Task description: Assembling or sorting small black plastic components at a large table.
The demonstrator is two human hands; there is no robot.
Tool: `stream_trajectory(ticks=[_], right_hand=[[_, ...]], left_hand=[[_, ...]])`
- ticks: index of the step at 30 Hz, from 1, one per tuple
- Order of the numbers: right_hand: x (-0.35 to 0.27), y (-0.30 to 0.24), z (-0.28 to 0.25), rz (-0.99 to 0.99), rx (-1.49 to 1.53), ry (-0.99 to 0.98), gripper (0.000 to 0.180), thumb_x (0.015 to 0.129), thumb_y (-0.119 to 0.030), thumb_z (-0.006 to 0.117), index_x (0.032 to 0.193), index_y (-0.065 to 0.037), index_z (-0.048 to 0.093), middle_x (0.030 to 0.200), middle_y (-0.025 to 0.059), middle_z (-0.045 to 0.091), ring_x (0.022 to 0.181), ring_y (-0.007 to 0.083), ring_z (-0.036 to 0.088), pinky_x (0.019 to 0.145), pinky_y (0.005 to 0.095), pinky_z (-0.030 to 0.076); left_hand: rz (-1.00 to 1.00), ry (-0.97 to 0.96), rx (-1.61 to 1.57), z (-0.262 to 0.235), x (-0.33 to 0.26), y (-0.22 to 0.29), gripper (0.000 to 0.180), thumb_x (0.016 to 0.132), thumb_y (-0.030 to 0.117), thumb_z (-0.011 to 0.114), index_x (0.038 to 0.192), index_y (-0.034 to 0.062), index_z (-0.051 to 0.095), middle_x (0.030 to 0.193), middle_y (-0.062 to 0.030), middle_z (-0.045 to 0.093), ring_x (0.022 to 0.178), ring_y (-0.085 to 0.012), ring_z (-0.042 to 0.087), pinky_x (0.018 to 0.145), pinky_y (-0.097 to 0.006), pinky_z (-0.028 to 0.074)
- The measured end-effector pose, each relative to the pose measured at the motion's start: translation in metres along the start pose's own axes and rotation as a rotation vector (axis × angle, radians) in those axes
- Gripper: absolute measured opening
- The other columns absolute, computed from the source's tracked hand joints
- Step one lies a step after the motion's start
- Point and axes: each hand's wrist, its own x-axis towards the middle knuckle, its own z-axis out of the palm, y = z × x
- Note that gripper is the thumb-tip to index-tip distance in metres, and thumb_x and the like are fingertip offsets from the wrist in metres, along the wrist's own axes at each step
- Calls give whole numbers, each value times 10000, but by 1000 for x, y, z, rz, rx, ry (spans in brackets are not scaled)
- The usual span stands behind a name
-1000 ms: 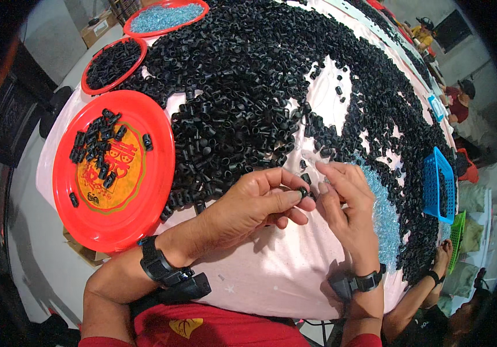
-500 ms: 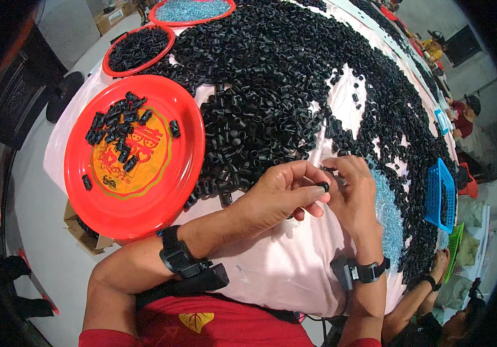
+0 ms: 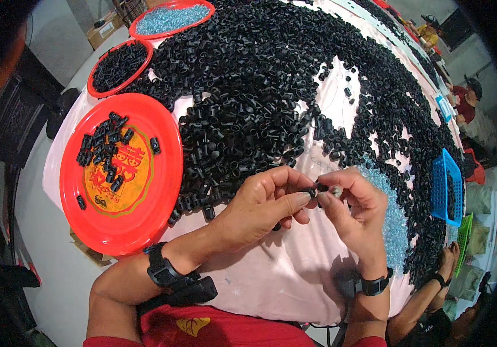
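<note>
My left hand [image 3: 274,199] pinches a small black plastic part [image 3: 309,192] between thumb and forefinger. Close against it, my right hand [image 3: 355,208] grips another small black piece [image 3: 322,187] by its fingertips, and something pale and clear shows between those fingers. The two pieces meet or nearly meet; my fingertips hide the exact contact. Just beyond my hands spreads a large heap of black tubular plastic parts [image 3: 242,136]. To my left, a red round tray [image 3: 150,225] with a yellow printed middle carries a cluster of black assembled-looking parts [image 3: 109,141].
Small clear bluish pieces [image 3: 390,225] lie right of my hands. Farther back on the left stand a red tray of thin black parts [image 3: 120,65] and a red tray of bluish pieces [image 3: 170,20]. Blue [image 3: 446,185] and green baskets [image 3: 464,243] stand at right, near another person's hands [image 3: 449,260].
My right hand has turned and brought a small black piece up to the one in my left hand. The view has shifted slightly, so the trays appear lower and farther left.
</note>
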Motion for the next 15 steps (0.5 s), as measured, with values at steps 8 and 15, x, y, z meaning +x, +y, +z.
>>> stream_trajectory(ticks=[8,15], right_hand=[[3,-18,-2,-117,-200,-57,327,760,46,708,1063,-59,778,956,74,730,820,165,671,627,261,511],[2,-15,-1,-145,-177,2,358,747,68,707,1072,-65,778,954,71,733,808,166,667,618,267,511]], left_hand=[[72,-15,73,0,-3,0,259,1014,177,645,1239,51,627,1018,6,685,853,-53,637,705,-191,479],[49,-4,78,2,-3,2,237,1017,142,638,1233,44,620,1046,-19,701,857,-62,651,696,-194,489]])
